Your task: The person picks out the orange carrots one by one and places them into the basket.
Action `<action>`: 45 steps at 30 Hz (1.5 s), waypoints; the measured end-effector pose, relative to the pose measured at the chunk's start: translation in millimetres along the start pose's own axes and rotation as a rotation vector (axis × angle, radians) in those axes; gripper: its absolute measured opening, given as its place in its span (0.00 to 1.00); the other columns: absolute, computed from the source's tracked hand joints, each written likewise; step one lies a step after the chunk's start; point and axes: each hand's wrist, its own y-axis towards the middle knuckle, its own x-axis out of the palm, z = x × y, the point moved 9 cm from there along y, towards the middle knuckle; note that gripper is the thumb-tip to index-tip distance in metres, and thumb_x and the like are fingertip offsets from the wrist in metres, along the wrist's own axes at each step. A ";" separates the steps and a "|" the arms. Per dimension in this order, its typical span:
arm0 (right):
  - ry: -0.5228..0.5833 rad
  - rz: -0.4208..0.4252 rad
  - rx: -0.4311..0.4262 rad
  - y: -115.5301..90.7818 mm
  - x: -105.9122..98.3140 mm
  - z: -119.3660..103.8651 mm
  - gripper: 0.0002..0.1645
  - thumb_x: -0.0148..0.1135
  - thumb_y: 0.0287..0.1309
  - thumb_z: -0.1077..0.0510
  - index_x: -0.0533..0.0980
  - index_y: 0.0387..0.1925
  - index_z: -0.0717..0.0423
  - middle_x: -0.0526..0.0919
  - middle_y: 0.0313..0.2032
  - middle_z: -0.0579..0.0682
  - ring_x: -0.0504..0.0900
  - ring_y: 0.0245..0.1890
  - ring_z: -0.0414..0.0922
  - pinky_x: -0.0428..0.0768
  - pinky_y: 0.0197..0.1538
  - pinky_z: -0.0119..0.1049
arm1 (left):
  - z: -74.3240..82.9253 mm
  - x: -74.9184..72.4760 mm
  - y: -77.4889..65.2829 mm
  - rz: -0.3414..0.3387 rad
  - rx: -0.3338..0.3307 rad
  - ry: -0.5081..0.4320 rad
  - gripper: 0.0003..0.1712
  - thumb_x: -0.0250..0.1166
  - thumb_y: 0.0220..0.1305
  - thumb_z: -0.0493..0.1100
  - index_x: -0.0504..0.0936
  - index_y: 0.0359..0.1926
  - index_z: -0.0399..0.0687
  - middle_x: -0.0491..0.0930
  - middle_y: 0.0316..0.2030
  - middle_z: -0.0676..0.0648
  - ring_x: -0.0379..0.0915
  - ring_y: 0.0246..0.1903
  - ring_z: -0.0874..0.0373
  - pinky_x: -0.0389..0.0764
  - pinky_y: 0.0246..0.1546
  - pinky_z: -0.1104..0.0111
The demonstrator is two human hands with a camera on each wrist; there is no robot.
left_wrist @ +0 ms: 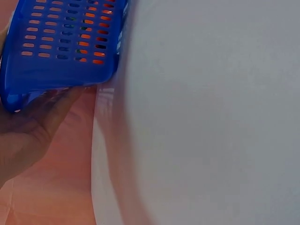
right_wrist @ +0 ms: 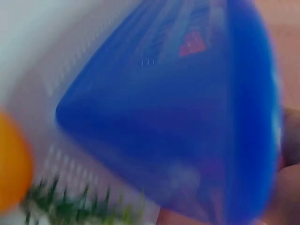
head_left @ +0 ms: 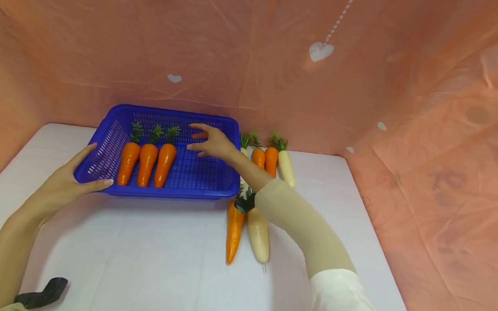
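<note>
Blue basket (head_left: 198,192), far left part of a white counter (head_left: 154,262), with a person's two bare hands at work on it; from here, one cannot tell whether its base sits flat. Three carrots (head_left: 147,165) lie side by side in its left half, leafy tops toward the far wall, tips toward the near rim. The left hand (head_left: 64,179) grips the near left corner, thumb along the near rim and fingers up the left side; the left wrist view shows it against the basket's outer wall. The right hand (head_left: 212,143) is above the right half of the basket, palm empty, fingers spread and pointing left. Right of the basket, at the far edge, two loose carrots (head_left: 258,158) lie next to each other, flanked by white radishes: one on their right (head_left: 287,168), one on their left (head_left: 244,151), the latter partly hidden by the rim. Nearer, below the right forearm (head_left: 250,168), another carrot (head_left: 234,235) lies just left of a larger radish (head_left: 259,236). The right wrist view is blurred. Behind and to the right hangs orange cloth (head_left: 236,50) with white hearts (head_left: 321,52); a pale sleeve (head_left: 308,226) covers much of the right arm.
</note>
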 end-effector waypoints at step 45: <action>-0.009 0.359 0.024 -113.4 -150.4 104.3 0.34 0.64 0.62 0.67 0.68 0.69 0.60 0.67 0.69 0.62 0.65 0.69 0.58 0.66 0.70 0.52 | -3.1 0.7 0.1 0.014 0.033 -0.066 0.57 0.65 0.68 0.49 0.29 0.78 0.70 0.25 0.77 0.38 0.18 0.72 0.28 0.26 0.64 0.29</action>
